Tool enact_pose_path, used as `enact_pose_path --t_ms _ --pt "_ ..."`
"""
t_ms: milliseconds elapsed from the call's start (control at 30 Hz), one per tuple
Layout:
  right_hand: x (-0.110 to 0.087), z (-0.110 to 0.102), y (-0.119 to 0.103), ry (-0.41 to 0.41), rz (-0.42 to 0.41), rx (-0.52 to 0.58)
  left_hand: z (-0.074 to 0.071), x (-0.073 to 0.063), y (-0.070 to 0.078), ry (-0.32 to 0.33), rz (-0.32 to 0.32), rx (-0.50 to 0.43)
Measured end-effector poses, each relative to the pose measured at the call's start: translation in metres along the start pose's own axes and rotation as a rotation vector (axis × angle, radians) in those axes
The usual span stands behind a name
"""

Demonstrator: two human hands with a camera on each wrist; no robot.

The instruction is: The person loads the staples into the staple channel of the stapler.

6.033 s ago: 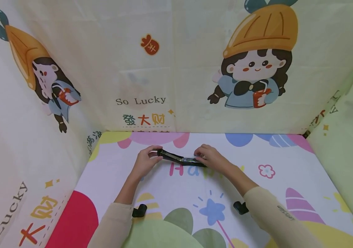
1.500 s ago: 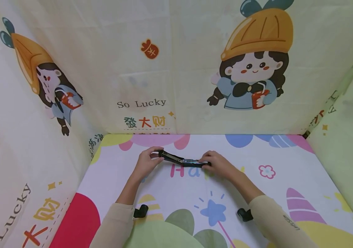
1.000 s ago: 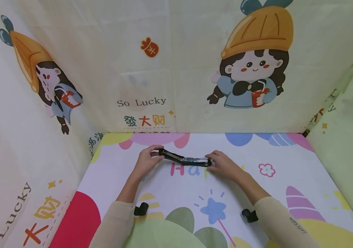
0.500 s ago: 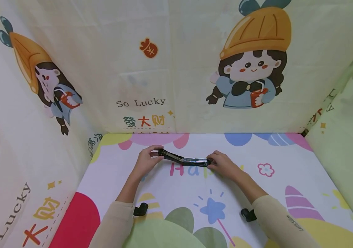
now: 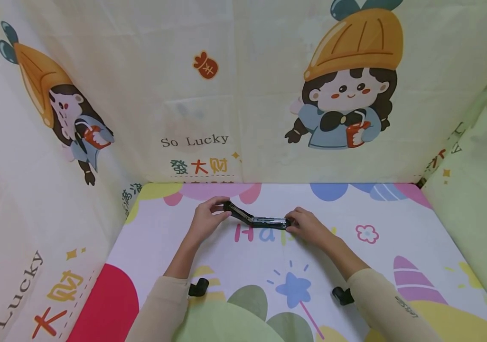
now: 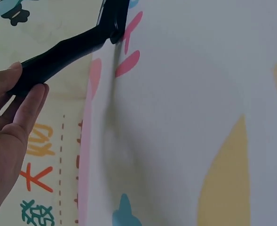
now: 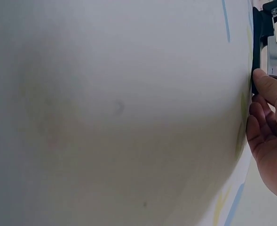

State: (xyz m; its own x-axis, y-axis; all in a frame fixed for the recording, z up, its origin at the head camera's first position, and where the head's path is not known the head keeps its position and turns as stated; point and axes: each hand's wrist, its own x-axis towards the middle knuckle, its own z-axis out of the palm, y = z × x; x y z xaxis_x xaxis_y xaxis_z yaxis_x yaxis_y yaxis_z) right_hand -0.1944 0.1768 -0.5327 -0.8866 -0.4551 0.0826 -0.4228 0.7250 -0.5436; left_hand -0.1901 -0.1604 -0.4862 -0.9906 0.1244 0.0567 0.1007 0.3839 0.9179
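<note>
A black stapler [image 5: 268, 223], spread wide at its hinge, lies across the far part of the table in the head view. Its metal staple channel faces up on the right half. My left hand [image 5: 207, 219] pinches the end of the raised left arm between thumb and fingers. At the other end, my right hand [image 5: 309, 228] pinches the tip of the base. The left wrist view shows the black arm of the stapler [image 6: 58, 59] slanting up from the left hand [image 6: 9, 136]. In the right wrist view, the right hand [image 7: 272, 127] holds the base end low against the tabletop.
A printed white cloth [image 5: 243, 266] with coloured shapes and letters covers the table. Cream cloth walls [image 5: 265, 161] with cartoon figures stand behind it and at both sides. Black wrist mounts [image 5: 199, 287] stick out from the sleeves.
The right hand has slid from over the staple channel to the base's tip. Just now the left hand has lifted its arm of the stapler higher and slightly rightward, narrowing the angle.
</note>
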Motion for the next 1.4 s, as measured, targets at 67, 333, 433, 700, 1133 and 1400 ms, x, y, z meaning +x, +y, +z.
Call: enact_pose_path --t_ms 67,333,433,700,1133,1400 --pt "0.000 0.000 0.000 -0.003 0.013 0.008 0.003 0.002 0.001 -0.001 0.005 -0.004" --pt "0.005 0.001 0.000 -0.008 0.028 0.014 0.015 0.007 0.009 -0.010 0.036 0.003" --pt "0.006 0.002 0.000 -0.013 0.046 0.020 0.021 0.008 0.010 -0.026 0.037 0.023" --pt "0.006 0.004 -0.001 -0.028 0.079 0.018 0.034 0.008 0.012 -0.053 0.035 0.073" --pt "0.005 0.005 0.000 -0.013 0.087 0.013 0.055 0.014 0.023 -0.114 0.131 0.138" --pt "0.002 0.003 -0.001 -0.038 0.108 0.015 0.071 0.015 0.026 -0.140 0.190 0.146"
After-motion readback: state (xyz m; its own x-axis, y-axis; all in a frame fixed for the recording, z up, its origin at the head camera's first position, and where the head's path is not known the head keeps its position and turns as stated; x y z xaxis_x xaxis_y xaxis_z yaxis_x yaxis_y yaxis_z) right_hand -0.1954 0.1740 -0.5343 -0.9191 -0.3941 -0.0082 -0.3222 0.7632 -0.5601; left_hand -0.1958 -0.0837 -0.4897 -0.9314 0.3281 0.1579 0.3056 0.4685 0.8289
